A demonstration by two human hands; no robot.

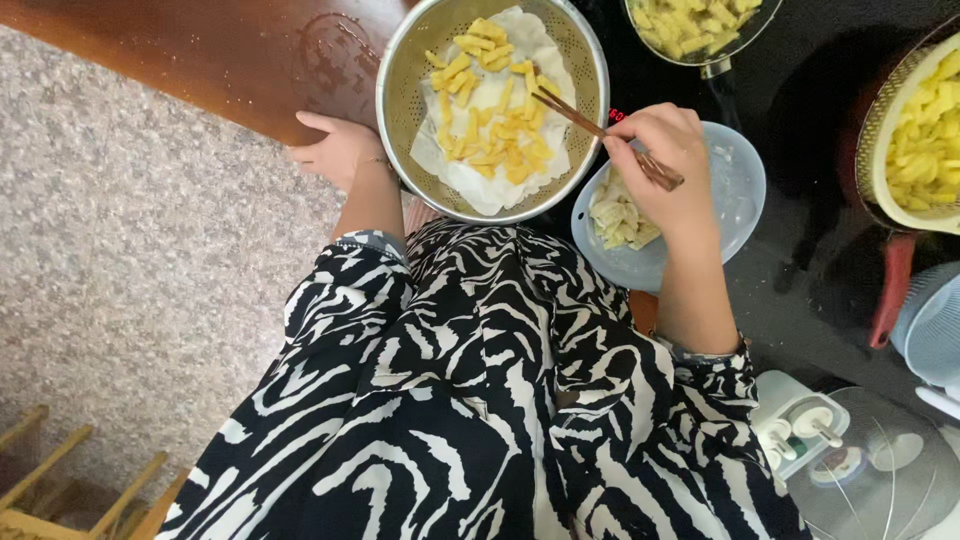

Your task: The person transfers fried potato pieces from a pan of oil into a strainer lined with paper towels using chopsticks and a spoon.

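We lean over the dark cooktop [800,290], our zebra-striped black and white garment [480,400] filling the lower middle of the view, with grey speckled floor [130,250] to the left and a strip of wet brown wooden counter [230,60] above it. The biggest vessel before us is the metal colander [405,70], lined with white paper [545,60] and holding a scatter of yellow fried potato sticks [490,110]. Just right of it, touching its lower rim, sits a pale blue plate [740,190] with a small heap of paler raw potato sticks [618,215] on its left side. At the top edge a pan [700,45] holds more yellow sticks, and at the far right a red-handled pot [895,290] carries a cream-rimmed basket [880,180] of them (only part of it shows).

Our right hand [665,165] hovers over the blue plate's upper left edge, fingers clenched around a pair of brown wooden chopsticks [575,115], whose tips reach into the colander among the fried sticks. Our left hand [335,150] rests on the counter edge just beside the colander's left wall, fingers loosely curled and holding nothing; whether it touches the metal we cannot tell.

At the lower right stand a white appliance [800,420] and a clear mesh cover [880,480].
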